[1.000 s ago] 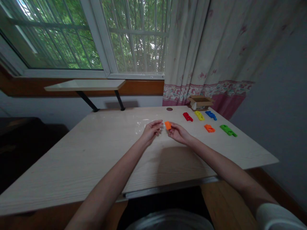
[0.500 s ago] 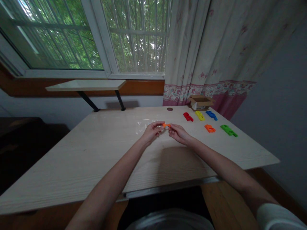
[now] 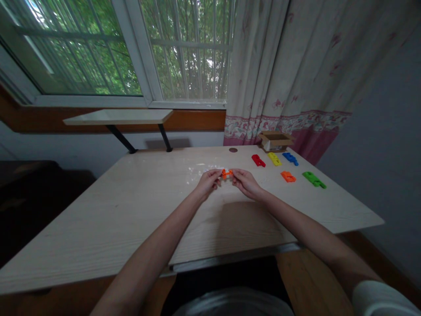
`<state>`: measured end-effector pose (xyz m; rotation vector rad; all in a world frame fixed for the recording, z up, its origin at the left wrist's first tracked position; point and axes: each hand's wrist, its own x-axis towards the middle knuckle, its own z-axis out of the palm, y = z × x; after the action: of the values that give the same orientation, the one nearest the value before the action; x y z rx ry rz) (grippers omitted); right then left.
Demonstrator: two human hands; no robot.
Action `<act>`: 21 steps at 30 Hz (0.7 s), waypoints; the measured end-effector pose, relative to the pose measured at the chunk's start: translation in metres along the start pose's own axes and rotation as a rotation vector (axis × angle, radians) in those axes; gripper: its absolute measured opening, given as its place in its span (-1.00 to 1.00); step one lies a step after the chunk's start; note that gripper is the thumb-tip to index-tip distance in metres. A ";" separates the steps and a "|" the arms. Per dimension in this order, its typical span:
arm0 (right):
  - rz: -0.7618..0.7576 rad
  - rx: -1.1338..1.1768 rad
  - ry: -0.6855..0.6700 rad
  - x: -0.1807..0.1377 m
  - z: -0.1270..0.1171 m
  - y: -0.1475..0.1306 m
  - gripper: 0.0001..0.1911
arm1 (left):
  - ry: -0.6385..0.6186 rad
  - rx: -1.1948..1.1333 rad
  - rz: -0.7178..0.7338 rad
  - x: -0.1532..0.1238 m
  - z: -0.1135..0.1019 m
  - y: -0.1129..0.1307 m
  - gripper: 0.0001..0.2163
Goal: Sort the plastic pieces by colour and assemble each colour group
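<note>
Two hands close on one small orange plastic piece [image 3: 226,174], which sits between them just above the tabletop. The left hand [image 3: 208,184] and right hand [image 3: 246,184] pinch it from either side with their fingertips, almost meeting. With so little of the piece gripped, a loosened pinch or uneven twist could let it slip and drop. Beyond the right hand, a second orange piece [image 3: 288,176], a green piece [image 3: 314,179], a blue piece [image 3: 290,158], a yellow piece [image 3: 274,159] and a red piece [image 3: 258,160] lie on the pale wood-grain table [image 3: 98,219], with a small open cardboard box [image 3: 275,141] farther ahead of the grip.
</note>
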<state>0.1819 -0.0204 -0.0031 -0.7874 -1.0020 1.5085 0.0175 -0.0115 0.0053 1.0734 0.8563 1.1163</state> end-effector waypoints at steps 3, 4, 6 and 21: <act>-0.001 -0.029 -0.020 -0.001 0.000 0.000 -0.70 | -0.012 -0.012 -0.006 0.000 -0.001 0.001 -0.64; 0.001 -0.042 -0.022 -0.001 0.000 0.000 -0.71 | -0.014 -0.015 -0.011 0.000 -0.002 0.001 -0.65; 0.002 -0.067 -0.026 -0.001 0.000 0.001 -0.73 | -0.014 -0.024 -0.023 0.000 -0.003 0.001 -0.65; 0.079 0.189 0.020 -0.001 -0.001 -0.001 -0.71 | -0.026 -0.015 -0.023 0.003 -0.003 -0.002 -0.63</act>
<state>0.1831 -0.0210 -0.0020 -0.7123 -0.8078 1.6331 0.0158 -0.0080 0.0024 1.0611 0.8362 1.0859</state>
